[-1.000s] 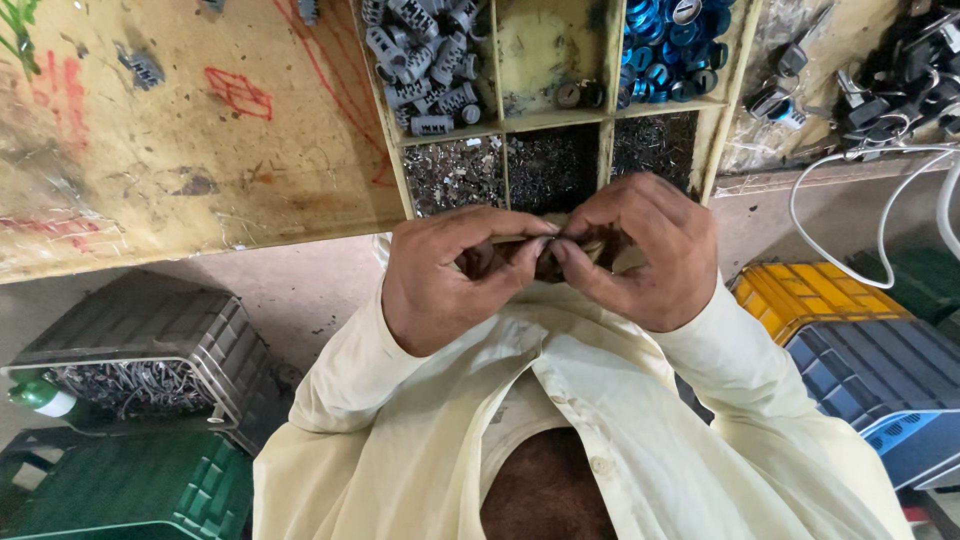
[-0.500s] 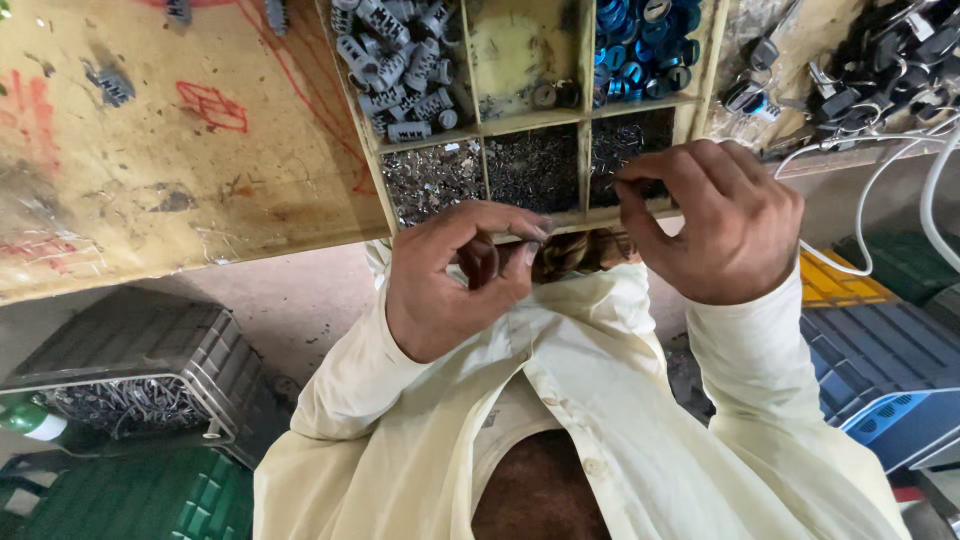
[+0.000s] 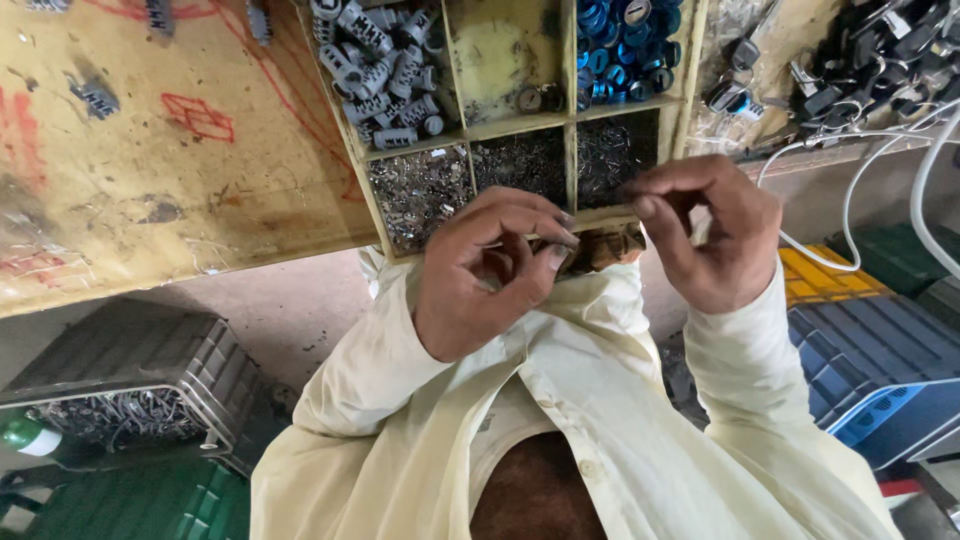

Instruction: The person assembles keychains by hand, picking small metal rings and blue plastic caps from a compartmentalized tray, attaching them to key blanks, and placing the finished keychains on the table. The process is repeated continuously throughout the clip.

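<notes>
The left hand (image 3: 480, 275) pinches one small brownish metal part (image 3: 598, 248), fingers closed on it just below the front edge of the yellowed wooden compartment tray (image 3: 460, 132), while the right hand (image 3: 705, 235) hovers at that edge with thumb and forefinger pressed together, possibly on a tiny piece too small to make out. Six tray compartments show: one of grey ribbed cylinders (image 3: 380, 60), one of blue round caps (image 3: 615, 40), three of fine metal bits, one nearly bare. Two grey crates (image 3: 140, 360) flank the lap, leaving little room below.
</notes>
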